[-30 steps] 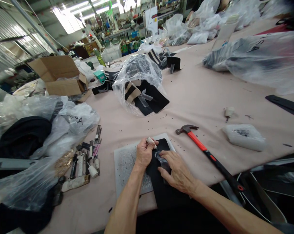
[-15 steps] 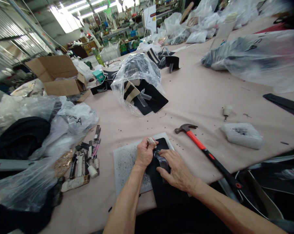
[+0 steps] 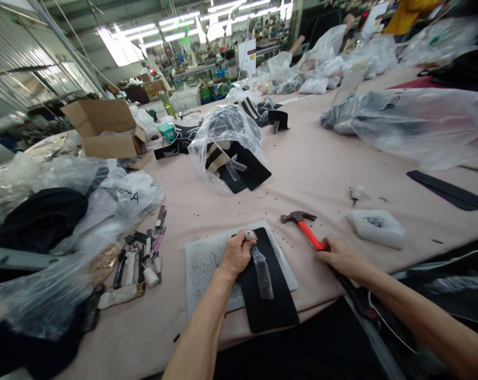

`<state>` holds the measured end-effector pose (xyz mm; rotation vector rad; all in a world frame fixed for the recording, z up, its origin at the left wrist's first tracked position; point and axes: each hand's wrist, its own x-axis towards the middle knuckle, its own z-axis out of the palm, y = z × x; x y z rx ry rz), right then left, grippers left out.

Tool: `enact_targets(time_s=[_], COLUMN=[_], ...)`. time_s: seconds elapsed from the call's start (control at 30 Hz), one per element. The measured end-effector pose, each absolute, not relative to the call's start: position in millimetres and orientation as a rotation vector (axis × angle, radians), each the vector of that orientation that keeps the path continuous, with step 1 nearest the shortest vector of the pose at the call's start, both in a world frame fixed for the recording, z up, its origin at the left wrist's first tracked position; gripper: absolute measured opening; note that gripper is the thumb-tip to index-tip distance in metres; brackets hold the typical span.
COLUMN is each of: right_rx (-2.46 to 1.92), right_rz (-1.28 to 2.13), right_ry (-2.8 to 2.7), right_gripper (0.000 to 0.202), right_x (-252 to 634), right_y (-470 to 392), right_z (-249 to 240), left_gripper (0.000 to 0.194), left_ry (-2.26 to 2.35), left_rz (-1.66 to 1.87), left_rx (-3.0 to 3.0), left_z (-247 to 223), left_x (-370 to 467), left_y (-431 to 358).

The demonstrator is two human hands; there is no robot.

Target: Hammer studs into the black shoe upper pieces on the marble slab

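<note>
L hand (image 3: 237,252) grips punch (image 3: 249,235) – R hand (image 3: 337,257) on hammer (image 3: 308,232).

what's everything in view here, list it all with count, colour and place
Held tool: one, whitish, in left hand
Hammer: one, red and black handle, in right hand
Black panel: one, black, partly over board
Strip: one, clear, on panel
Board: one, speckled grey, under left hand
Loose tools: several, black, white, pink, left of board
Block: one, whitish, right of hammer
Small tool: one, white, beyond block
Long piece: one, black, far right
Carton: one, brown, far left
Bottle: one, yellow-green, beyond carton
Plastic bags: many, clear, left, centre and right
Cloth: one, pink, beneath
Left hand: one, on held tool
Right hand: one, on hammer
</note>
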<state>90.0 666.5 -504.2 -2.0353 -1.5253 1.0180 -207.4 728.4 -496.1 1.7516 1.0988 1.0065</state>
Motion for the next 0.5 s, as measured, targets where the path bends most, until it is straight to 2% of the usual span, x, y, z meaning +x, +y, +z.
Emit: enact_targets(time_s=[0.1,0.17,0.2,0.27,0.37,0.5], right_rx=[-1.837,-1.808,-1.81,-1.796,-1.699,-1.745], right_rz=[1.512,1.581,1.511,1.152,0.612,0.468], right_ry=[-1.173,-1.01,-1.032,-1.299,-1.739,-2.195], right_gripper=[0.015,0.022,0.028,0.037,0.039,0.03], right_x=[70,52,44,32,23,24], right_y=[665,664,663,661,661,665], right_z=[-475,-449,-436,-412,-395,-393], left_gripper=[0.012,0.011,0.011,0.011,0.011,0.01], left_ry=[1.095,1.1,1.103,1.106,1.104,1.124], left_rz=[1.016,1.021,1.019,1.02,1.037,1.019], left_rx=[1.721,1.711,1.708,1.705,1.715,1.746], left_z=[-497,-498,-498,-498,-499,-502], left_x=[-207,-207,-208,-208,-208,-209], left_y=[728,728,729,729,729,729])
